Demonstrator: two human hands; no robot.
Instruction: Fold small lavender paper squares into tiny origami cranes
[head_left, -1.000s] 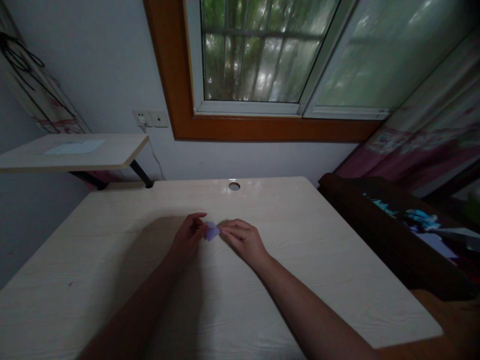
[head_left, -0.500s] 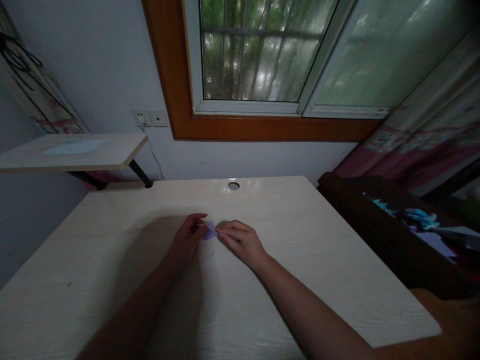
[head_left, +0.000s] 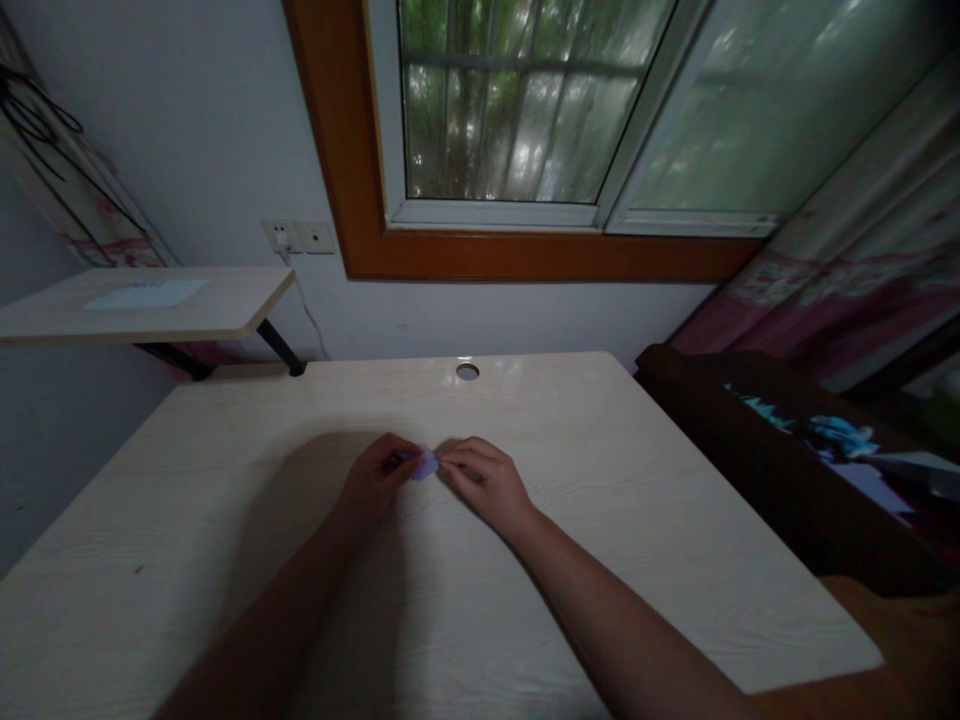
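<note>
A small piece of purple paper point(head_left: 427, 464) is between my two hands, over the middle of the pale wood-grain desk point(head_left: 480, 590). My left hand point(head_left: 379, 475) pinches its left side between thumb and fingers. From the other side, my right hand point(head_left: 484, 475) grips the right edge with its fingertips. The paper looks folded, though its exact shape is too small to make out, and the fingers cover part of it.
At the back left a raised shelf point(head_left: 247, 310) on black legs carries a pale sheet point(head_left: 146, 293). A round cable hole point(head_left: 467, 372) lies near the desk's far edge. To the right stands a dark wooden cabinet point(head_left: 720, 470) with papers and blue items on it.
My left index finger has come down from its raised position and now presses on the purple paper with the thumb. The right hand has barely moved.
</note>
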